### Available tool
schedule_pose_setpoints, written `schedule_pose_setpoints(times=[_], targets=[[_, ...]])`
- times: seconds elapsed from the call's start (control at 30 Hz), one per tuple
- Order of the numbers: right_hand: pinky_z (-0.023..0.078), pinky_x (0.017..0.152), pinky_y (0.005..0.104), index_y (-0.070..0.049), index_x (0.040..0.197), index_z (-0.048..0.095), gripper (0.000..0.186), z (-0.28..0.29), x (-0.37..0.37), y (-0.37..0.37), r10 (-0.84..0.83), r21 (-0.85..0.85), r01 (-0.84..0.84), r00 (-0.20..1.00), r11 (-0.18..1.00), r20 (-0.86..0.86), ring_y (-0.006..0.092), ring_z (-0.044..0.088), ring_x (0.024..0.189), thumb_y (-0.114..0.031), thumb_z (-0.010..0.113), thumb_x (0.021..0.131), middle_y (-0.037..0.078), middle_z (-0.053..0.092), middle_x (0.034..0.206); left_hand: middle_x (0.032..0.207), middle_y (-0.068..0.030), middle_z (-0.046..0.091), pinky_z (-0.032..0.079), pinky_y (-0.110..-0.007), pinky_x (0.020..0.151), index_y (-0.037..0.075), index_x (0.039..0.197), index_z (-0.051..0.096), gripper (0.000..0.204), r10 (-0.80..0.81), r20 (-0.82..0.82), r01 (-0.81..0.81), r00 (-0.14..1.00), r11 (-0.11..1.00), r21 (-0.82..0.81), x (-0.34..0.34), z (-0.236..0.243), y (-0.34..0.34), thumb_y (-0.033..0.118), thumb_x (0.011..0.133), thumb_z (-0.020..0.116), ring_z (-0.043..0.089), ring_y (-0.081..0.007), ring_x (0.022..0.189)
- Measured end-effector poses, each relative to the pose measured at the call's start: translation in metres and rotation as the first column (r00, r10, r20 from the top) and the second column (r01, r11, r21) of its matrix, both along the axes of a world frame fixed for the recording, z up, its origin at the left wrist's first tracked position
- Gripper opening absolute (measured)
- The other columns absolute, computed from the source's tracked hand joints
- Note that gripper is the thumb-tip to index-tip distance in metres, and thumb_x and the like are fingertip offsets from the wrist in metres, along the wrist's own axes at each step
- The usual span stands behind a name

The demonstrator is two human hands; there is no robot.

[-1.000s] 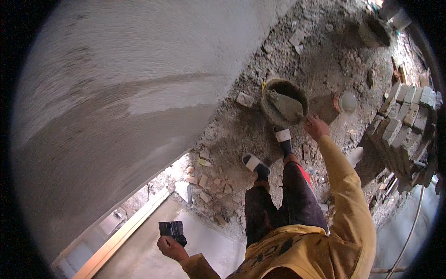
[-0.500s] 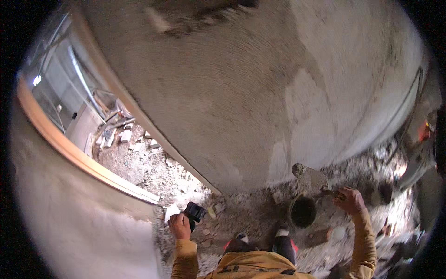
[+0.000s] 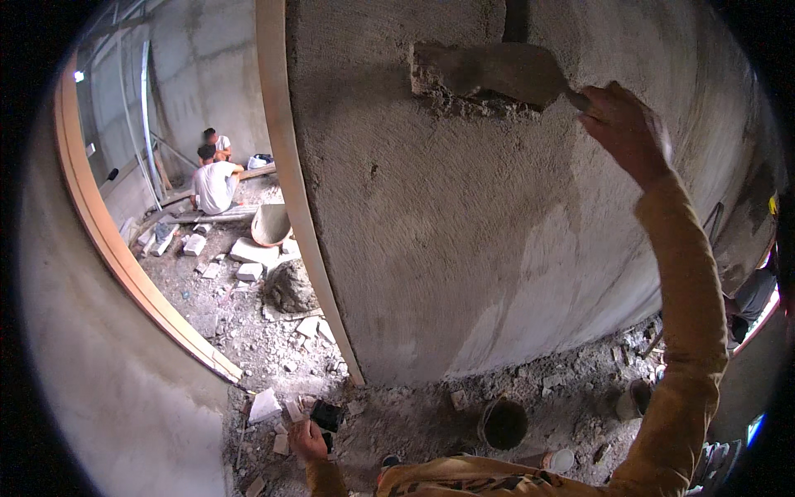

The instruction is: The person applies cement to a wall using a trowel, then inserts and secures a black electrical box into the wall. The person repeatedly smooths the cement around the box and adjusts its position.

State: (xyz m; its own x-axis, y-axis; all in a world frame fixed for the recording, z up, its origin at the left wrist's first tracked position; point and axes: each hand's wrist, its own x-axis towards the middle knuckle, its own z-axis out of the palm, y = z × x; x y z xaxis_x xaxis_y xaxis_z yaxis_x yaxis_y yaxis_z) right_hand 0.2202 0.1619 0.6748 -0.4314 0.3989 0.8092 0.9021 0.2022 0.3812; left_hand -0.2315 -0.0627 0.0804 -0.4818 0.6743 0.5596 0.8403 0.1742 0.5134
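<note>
The right hand (image 3: pixel 625 132) is gripping the masonry trowel (image 3: pixel 513 73), fingers wrapped round its handle, high at the plastered wall (image 3: pixel 414 215), the left (image 3: pixel 308 441) is clasping a black blocky object (image 3: pixel 326 414), and ragged mortar (image 3: pixel 476 105) is possibly risking a drop should the blade tilt.

two people (image 3: pixel 214 190) sit beyond a wooden frame (image 3: pixel 87 190), near pale blocks (image 3: pixel 249 272).

The floor (image 3: pixel 580 427) carries 2 buckets (image 3: pixel 503 426) and a small tub (image 3: pixel 561 460) at the near right, loose rubble (image 3: pixel 286 360), a white chunk (image 3: pixel 265 406) at the near left, and farther off pale blocks (image 3: pixel 249 272) and a grey heap (image 3: pixel 291 287).
</note>
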Motion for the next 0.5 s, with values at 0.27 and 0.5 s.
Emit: schedule_pose_setpoints(times=[0.27,0.5], targets=[[0.051,0.076,0.0419,-0.013,0.098,0.064,0.022,0.003,-0.029,-0.001,-0.021,-0.049,0.028,0.991,0.998,0.134,0.0283,0.059,0.093,-0.029,0.06,0.083,0.008,0.06,0.097,0.079,-0.0194,0.062,0.043,-0.048,0.069,-0.002,0.087,0.064,0.018,0.008,-0.005,-0.007,1.0,1.0,0.006,-0.022,0.003,-0.001,0.015,0.083,0.058,0.057,-0.0388,0.076],[0.048,0.054,0.0285,-0.003,0.091,0.066,0.028,0.034,-0.038,-0.046,-0.147,-0.604,-0.029,0.96,0.796,-0.239,0.0175,0.058,0.059,-0.03,0.057,0.087,0.008,0.06,0.068,0.082,-0.016,0.061,0.044,-0.046,0.076,0.001,0.079,0.062,0.013,0.001,0.047,0.003,0.999,0.996,-0.089,-0.024,0.004,0.02,0.013,0.083,0.057,0.057,-0.0348,0.085]])
